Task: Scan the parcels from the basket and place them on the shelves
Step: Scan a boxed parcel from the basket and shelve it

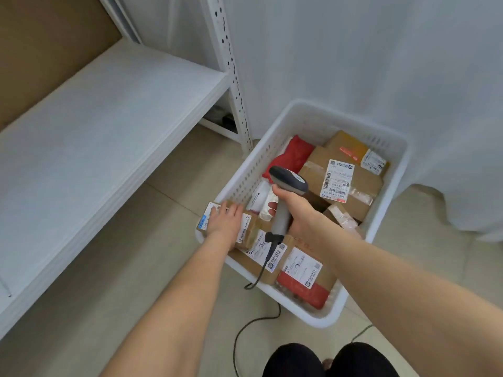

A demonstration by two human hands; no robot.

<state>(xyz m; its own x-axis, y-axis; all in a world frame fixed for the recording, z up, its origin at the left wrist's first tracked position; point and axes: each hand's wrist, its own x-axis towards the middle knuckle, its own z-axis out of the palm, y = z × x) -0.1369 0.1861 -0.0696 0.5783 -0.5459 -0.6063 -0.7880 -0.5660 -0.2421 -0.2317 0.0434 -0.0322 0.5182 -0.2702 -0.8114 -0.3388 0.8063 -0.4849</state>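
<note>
A white plastic basket [386, 137] stands on the floor, filled with several parcels. My left hand [224, 220] lies flat with straight fingers on a small cardboard parcel [251, 227] with a white label at the basket's near left corner. My right hand [295, 210] grips the handle of a grey barcode scanner [288, 180], held over the basket with its head pointing down and to the left. A larger labelled cardboard box [362, 183], a red soft parcel [295, 155] and a red-and-brown box [302, 278] lie among the others.
A white metal shelf [109, 126] with a bare board runs along the left, its perforated post [234, 74] just behind the basket's left corner. The scanner's black cable [245, 330] trails over the tiled floor. White curtain hangs behind and right. My knees show at the bottom.
</note>
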